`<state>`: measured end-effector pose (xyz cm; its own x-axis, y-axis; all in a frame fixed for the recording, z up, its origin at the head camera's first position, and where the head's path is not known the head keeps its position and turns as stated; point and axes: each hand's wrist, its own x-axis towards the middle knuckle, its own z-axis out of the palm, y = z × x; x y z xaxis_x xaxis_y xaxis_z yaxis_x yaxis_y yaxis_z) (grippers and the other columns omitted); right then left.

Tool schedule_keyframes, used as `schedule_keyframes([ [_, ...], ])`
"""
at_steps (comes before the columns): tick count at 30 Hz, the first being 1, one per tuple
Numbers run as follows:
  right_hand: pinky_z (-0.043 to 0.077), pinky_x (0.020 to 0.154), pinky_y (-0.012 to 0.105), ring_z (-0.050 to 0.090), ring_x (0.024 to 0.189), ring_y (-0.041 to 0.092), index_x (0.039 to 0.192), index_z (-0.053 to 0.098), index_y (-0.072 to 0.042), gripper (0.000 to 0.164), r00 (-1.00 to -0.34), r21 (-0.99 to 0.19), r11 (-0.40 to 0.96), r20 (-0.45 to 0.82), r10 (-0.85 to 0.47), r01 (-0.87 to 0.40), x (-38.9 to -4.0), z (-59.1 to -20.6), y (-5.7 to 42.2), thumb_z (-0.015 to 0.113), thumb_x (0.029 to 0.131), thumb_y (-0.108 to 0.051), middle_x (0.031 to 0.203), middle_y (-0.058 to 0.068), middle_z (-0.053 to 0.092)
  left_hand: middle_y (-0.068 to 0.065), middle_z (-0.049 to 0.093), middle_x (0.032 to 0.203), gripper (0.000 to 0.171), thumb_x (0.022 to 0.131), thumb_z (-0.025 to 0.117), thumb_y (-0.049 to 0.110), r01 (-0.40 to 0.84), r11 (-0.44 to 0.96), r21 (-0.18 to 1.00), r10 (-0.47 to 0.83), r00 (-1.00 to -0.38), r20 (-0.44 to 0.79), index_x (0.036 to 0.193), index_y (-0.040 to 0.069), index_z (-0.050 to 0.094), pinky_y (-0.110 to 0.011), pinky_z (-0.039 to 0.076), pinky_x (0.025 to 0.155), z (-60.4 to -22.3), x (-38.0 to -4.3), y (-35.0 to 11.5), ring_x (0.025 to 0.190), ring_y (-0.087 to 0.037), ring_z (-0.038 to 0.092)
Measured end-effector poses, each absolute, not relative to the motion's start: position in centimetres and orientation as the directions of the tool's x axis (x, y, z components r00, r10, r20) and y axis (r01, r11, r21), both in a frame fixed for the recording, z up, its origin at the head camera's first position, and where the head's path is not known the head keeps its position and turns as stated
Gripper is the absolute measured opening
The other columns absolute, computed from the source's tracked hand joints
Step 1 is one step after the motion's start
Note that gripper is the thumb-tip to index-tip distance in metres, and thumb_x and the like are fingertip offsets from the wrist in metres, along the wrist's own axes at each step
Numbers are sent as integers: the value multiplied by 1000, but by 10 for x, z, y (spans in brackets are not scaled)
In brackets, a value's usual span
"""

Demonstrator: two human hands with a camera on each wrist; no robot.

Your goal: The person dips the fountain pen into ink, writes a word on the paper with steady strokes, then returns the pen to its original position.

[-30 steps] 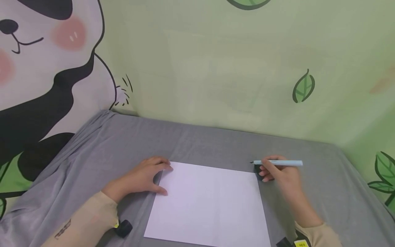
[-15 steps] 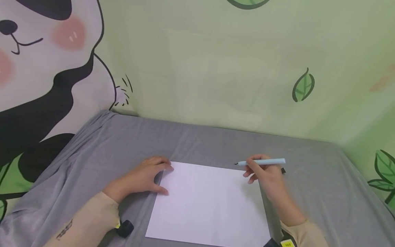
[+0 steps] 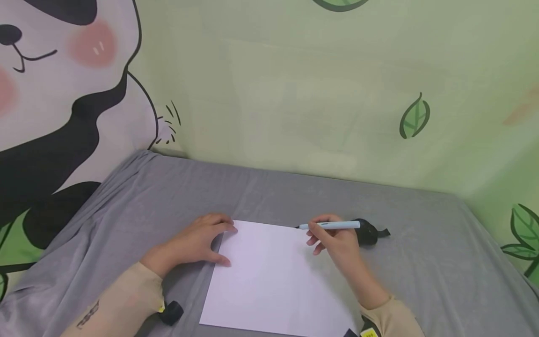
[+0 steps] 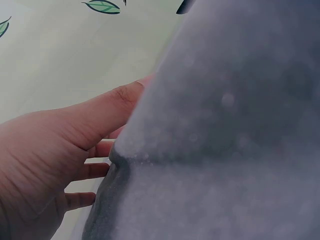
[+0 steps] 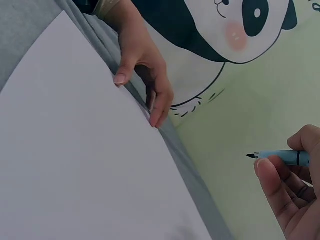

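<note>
A blank white sheet of paper (image 3: pixel 265 281) lies on the grey cloth. My left hand (image 3: pixel 195 243) rests at its upper left corner, thumb and fingers spread along the edge; the right wrist view shows this left hand (image 5: pixel 147 65) at the paper's side too. My right hand (image 3: pixel 338 243) is over the paper's upper right part and pinches a light blue pen (image 3: pixel 337 225) between thumb and fingers. The pen lies nearly level, its dark tip pointing left near the paper's top edge. In the right wrist view the pen (image 5: pixel 280 157) shows a dark pointed tip, apart from the sheet.
A dark rounded object (image 3: pixel 367 232) with a short stem-like end lies just beyond my right hand, partly hidden by it. Grey cloth (image 3: pixel 269 192) covers the table. Behind it hangs a green backdrop (image 3: pixel 273 103) with a printed panda and leaves.
My right hand has moved left with the pen, from the paper's right corner to over the sheet. The dark rounded object behind it has come into view. My left hand stays in place.
</note>
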<state>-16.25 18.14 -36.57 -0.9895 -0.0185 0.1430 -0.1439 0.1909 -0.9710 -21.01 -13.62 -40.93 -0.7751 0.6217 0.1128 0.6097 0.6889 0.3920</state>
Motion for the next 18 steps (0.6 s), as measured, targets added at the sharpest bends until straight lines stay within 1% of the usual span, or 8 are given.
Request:
schedule_keyframes([
  [2, 55, 51, 26, 66, 59, 7, 99, 59, 11, 22, -991, -973, 190, 129, -16, -130, -164, -369, 177, 65, 90, -7, 72, 2, 68, -10, 54, 134, 71, 67, 83, 46, 612, 688, 390, 624, -773, 114, 125, 12, 61, -54, 36, 106, -408, -210, -136, 128, -32, 47],
  [8, 55, 52, 27, 66, 59, 8, 97, 60, 10, 20, -994, -971, 211, 106, -23, -108, -165, -383, 169, 66, 89, -7, 79, 21, 69, -11, 55, 133, 70, 68, 83, 47, 628, 680, 377, 632, -763, 132, 124, 11, 62, -54, 37, 105, -408, -210, -135, 127, -32, 48],
  [10, 55, 52, 27, 65, 59, 7, 96, 60, 9, 19, -995, -969, 224, 102, -21, -104, -165, -389, 168, 67, 88, -7, 81, 25, 69, -11, 55, 133, 70, 68, 82, 47, 633, 677, 375, 635, -760, 137, 124, 11, 62, -55, 37, 104, -409, -210, -135, 127, -33, 48],
  [12, 54, 51, 26, 64, 58, 7, 96, 61, 8, 16, -995, -966, 238, 97, -14, -98, -165, -394, 167, 66, 88, -5, 81, 26, 68, -12, 54, 135, 70, 68, 82, 48, 631, 678, 377, 633, -762, 135, 124, 12, 62, -55, 37, 104, -408, -209, -134, 127, -33, 48],
  [18, 52, 50, 23, 60, 56, 8, 95, 61, 6, 12, -998, -967, 248, 67, 5, -64, -167, -406, 160, 65, 88, -1, 75, 19, 66, -13, 54, 135, 69, 67, 83, 45, 621, 682, 387, 627, -768, 127, 124, 11, 62, -56, 36, 104, -407, -208, -137, 128, -35, 47],
])
